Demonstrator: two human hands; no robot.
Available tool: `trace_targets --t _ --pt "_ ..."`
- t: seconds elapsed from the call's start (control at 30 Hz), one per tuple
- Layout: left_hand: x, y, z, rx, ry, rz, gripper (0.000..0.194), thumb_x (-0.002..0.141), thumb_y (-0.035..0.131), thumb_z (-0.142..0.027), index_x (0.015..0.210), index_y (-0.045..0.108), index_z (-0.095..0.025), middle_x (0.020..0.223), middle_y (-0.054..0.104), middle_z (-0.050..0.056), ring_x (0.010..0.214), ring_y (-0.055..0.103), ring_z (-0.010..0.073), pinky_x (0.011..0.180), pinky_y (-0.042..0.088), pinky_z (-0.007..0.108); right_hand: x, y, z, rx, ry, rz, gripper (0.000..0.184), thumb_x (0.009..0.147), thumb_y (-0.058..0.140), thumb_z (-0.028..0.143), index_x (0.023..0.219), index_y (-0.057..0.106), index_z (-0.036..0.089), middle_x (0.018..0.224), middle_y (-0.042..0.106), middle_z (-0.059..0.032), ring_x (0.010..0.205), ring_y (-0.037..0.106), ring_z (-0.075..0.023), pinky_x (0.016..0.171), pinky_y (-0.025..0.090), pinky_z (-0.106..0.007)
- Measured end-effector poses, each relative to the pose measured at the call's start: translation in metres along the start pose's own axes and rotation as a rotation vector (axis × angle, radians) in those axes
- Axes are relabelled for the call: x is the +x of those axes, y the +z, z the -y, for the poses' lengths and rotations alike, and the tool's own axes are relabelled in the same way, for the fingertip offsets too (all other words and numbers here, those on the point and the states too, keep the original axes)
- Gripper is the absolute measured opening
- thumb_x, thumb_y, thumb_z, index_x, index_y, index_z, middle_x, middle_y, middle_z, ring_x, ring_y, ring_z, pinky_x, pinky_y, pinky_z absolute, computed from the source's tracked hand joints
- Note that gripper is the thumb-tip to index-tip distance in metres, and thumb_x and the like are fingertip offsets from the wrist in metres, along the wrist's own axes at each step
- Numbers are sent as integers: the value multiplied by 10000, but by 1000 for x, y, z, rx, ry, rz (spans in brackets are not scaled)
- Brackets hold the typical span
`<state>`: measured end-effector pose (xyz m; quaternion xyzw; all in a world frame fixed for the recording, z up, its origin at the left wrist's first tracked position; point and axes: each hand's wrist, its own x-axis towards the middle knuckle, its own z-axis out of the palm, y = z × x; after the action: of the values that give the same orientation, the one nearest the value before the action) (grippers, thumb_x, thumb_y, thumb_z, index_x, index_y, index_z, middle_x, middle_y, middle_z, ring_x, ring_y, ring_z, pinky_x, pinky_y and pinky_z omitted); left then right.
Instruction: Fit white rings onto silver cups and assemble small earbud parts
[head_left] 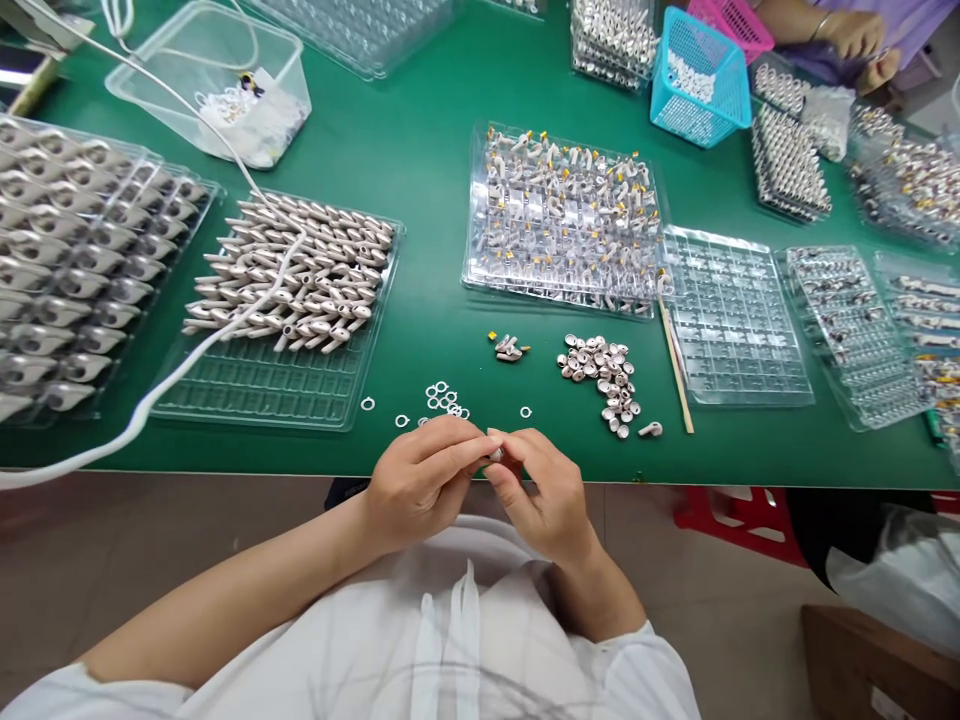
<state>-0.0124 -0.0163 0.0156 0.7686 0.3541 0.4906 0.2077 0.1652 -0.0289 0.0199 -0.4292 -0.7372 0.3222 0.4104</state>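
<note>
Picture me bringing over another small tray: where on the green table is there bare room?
A wide bare patch on the green table lies between the tray of elongated parts and the tray of yellow-tabbed parts. Another lies behind the latter, left of the stacked silvery parts. Crowded: the middle front, with white rings and round caps.
</note>
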Motion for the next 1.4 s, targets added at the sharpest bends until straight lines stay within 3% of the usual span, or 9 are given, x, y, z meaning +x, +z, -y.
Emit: trace_targets --t 0.27,0.47,0.63,0.83,1.2,1.4 --pt "-2 3 2 30 2 -17 339 855 575 35 1134 646 -144 890 701 72 785 656 145 703 577 273 2 2 0 -45 -32 39 251 961 512 155 1182 629 135 962 720 -107 826 672 -171 732 590 -301" --pt "-2 1 2 49 4 10 315 863 579 23 1110 658 -155 880 707 68 787 656 137 698 584 259 -1 4 0 -81 -101 -55 332 921 544 89 1241 619 135 957 728 -124 789 679 -175 675 580 -300" --pt "-3 1 3 41 21 -27 258 837 624 21 1040 670 -132 854 735 71 782 691 140 743 597 257 -2 2 -1 -181 -160 -51 359 927 540 109 1282 598 118 886 717 -118 749 673 -174 621 565 -287" --pt "-6 -2 9 1 54 83 270 854 560 25 1040 652 -146 848 722 95 787 682 160 696 588 277 -2 1 -4 -281 -251 -50 369 915 558 97 1282 577 65 841 704 -122 725 656 -183 591 551 -287" --pt "-1 -7 7 45 92 174 325 922 492 -46 1199 613 -168 959 750 110 879 713 170 755 601 276 -3 -3 -8 -230 -205 -5 280 926 526 95 1194 605 103 896 720 -130 734 660 -172 605 558 -288" --pt "-3 -2 10 165 147 111 227 867 612 -55 1086 637 -108 870 752 118 790 721 182 720 609 276 -2 0 -5 -289 -217 -9 265 933 518 92 1187 590 70 907 718 -155 770 668 -197 625 574 -310"
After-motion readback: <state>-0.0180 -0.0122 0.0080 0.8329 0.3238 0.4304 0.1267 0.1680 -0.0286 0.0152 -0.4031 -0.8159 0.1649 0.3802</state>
